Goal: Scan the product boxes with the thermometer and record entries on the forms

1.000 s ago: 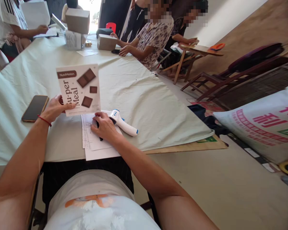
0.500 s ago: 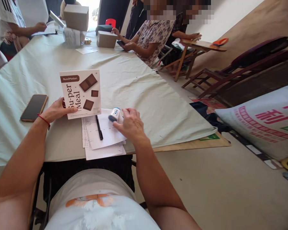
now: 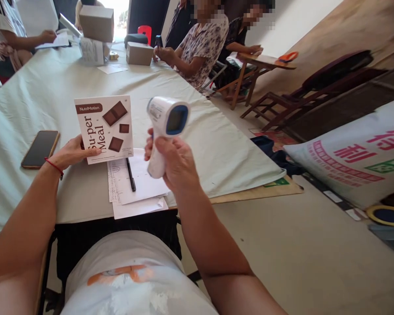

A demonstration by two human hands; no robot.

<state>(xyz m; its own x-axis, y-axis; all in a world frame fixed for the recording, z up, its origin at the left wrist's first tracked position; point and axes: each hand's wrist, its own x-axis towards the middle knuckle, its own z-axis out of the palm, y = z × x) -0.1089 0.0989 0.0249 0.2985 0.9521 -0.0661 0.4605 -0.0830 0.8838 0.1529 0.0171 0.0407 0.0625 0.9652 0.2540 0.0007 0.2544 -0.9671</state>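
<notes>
Upright at the left, a white box (image 3: 105,131) printed "NutriMotion Su-per Meal" with chocolate pictures is gripped at its lower left edge by my left hand (image 3: 72,151), thumb across the front. My right hand (image 3: 177,162) is wrapped round the handle of a white and blue infrared thermometer (image 3: 157,131), raised above the table with its dark screen towards me. Under and between the hands lie several sheets of paper (image 3: 144,179) and a black pen (image 3: 130,175). A smartphone (image 3: 40,149) lies face up left of my left hand.
A pale cloth covers the table (image 3: 216,144). Cardboard boxes (image 3: 96,24) (image 3: 139,53) stand at its far end, where other people sit, one holding a phone (image 3: 159,41). To the right are a wooden chair (image 3: 308,87), a small table (image 3: 265,61) and a printed sack (image 3: 351,148).
My right hand has picked the thermometer up from the papers and raised it, turning its screen towards me. My left hand still holds the box. A seated person has lifted their phone.
</notes>
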